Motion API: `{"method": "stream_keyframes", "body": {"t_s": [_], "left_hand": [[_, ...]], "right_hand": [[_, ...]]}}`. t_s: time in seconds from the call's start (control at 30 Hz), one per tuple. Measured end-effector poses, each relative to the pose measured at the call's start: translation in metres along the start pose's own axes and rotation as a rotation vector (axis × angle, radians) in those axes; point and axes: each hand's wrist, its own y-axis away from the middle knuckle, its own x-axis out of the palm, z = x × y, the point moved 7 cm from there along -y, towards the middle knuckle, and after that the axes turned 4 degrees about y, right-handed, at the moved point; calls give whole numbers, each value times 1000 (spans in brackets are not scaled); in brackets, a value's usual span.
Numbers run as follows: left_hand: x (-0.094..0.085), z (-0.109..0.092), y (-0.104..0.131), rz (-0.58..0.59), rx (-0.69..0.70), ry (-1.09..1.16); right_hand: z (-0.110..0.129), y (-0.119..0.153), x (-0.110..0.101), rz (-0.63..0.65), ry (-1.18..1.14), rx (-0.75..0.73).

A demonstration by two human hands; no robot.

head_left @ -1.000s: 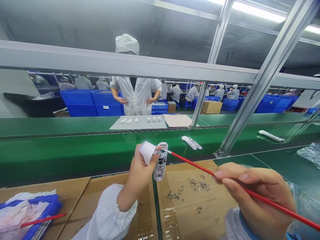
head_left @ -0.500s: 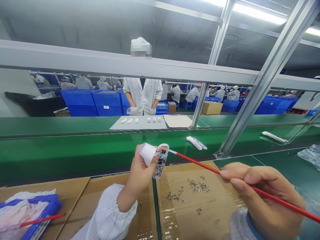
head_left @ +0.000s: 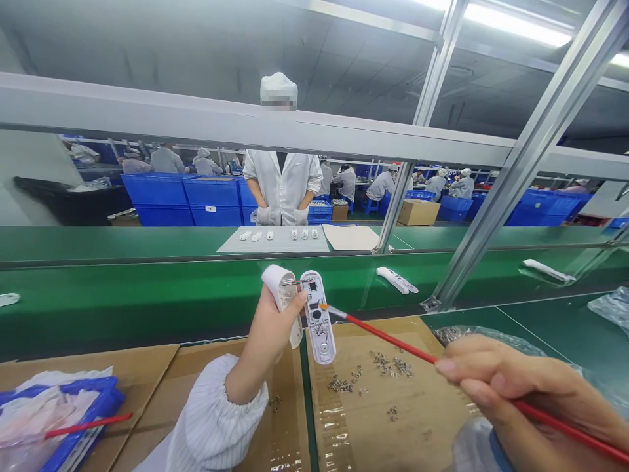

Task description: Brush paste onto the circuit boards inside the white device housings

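My left hand [head_left: 269,333] is closed on an opened white electronic device, its two housing halves side by side and joined by thin wires. The left part is a curved white shell [head_left: 280,283]. The right half [head_left: 319,321] carries a circuit board with black chips and a round component near its lower end. Between the fingers and thumb of my right hand [head_left: 511,387] is a thin paintbrush [head_left: 383,335] with a red handle, a silver ferrule and orange-tan bristles. The bristle tip touches, or lies just over, the middle of the board.
Taped cardboard [head_left: 388,426] below bears small metal parts [head_left: 388,362] in loose piles. A blue tray [head_left: 105,400] with cloths and another red stick stands at left. White housings [head_left: 397,280] lie on the green conveyor [head_left: 122,295]. A metal post [head_left: 521,164] rises at right; a person [head_left: 282,183] stands opposite.
The device has turned in my left hand, so its board half faces me more fully, apart from the shell. The brush tip has moved from the board's top end to its middle.
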Motion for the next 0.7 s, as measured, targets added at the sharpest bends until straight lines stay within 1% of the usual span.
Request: {"method": "stream_keyframes", "body": {"t_s": [0.03,0.1,0.27,0.37,0.47,0.57,0.7], "left_hand": [[1,1,-1,13,0,36],[1,3,-2,12,-1,69],[-4,6,-3,-38,21,54],[-8,4,-3,-90,50,-3],[-8,1,-2,-122,65,-98],[-6,-3,1,-148,72,-202],[-3,-3,3,-143,68,-225]], "right_hand": [[2,0,5,40,2,-1],[2,1,10,58,0,2],[4,-1,24,118,26,15],[8,-6,34,197,80,28],[10,-6,41,268,114,44],[7,-4,43,274,155,75],[3,-1,45,283,161,105]]}}
